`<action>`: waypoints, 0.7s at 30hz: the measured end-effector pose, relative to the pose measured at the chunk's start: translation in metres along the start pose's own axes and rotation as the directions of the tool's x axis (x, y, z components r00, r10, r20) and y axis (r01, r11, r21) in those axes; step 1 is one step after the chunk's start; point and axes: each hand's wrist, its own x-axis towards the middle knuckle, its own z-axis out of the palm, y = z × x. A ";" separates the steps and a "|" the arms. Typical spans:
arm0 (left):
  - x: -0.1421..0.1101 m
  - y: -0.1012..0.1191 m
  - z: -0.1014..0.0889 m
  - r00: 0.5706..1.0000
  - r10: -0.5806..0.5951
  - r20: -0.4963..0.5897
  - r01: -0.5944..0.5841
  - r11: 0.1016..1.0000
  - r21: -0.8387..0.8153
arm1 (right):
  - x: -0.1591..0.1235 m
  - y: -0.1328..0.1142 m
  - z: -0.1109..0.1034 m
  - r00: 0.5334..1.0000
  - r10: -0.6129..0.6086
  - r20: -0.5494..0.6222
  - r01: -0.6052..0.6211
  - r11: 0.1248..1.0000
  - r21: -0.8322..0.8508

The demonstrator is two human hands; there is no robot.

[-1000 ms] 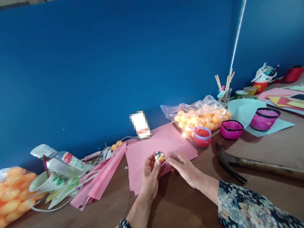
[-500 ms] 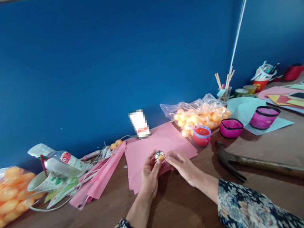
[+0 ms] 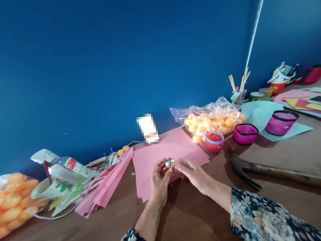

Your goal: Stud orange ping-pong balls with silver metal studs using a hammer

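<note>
A small shiny silver ball [image 3: 170, 162] with a yellow patch on its lower side is held between the thumb and fingers of my left hand [image 3: 159, 183]. My right hand [image 3: 193, 173] is at the ball's right side. Its thumb and fingertips come together in a pinch by the yellow patch; what they grip, if anything, is too small to make out. Both hands are over the near part of the pink paper sheets [image 3: 152, 157] on the brown table [image 3: 193, 223].
Right of the hands lie a hammer [image 3: 285, 174], a red cup [image 3: 214, 142], magenta fabric cuffs [image 3: 245, 133] and a bag of orange balls [image 3: 217, 120]. On the left are pink strips [image 3: 107, 188], a plastic bottle [image 3: 71, 169], a cord and another bag of orange balls [image 3: 11, 203].
The view has shifted slightly. The ball has turned a little in my left fingers, so more silver and less yellow shows. My right hand stays beside it.
</note>
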 end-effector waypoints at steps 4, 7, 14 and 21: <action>0.001 -0.002 -0.001 1.000 0.025 -0.006 -0.025 1.000 0.000 | 0.001 0.003 -0.001 1.000 -0.008 -0.002 0.008 1.000 -0.024; 0.001 -0.003 -0.001 0.999 0.034 -0.011 -0.034 0.999 0.008 | 0.001 0.005 -0.002 1.000 -0.020 0.010 0.020 0.999 -0.032; 0.002 -0.003 -0.001 0.999 0.048 -0.022 -0.048 0.999 0.021 | 0.002 0.006 -0.002 1.000 -0.025 0.019 0.026 0.999 -0.035; 0.003 -0.007 -0.003 0.998 0.064 0.006 -0.064 0.997 0.049 | 0.002 0.006 -0.002 1.000 -0.017 0.016 0.018 0.999 -0.051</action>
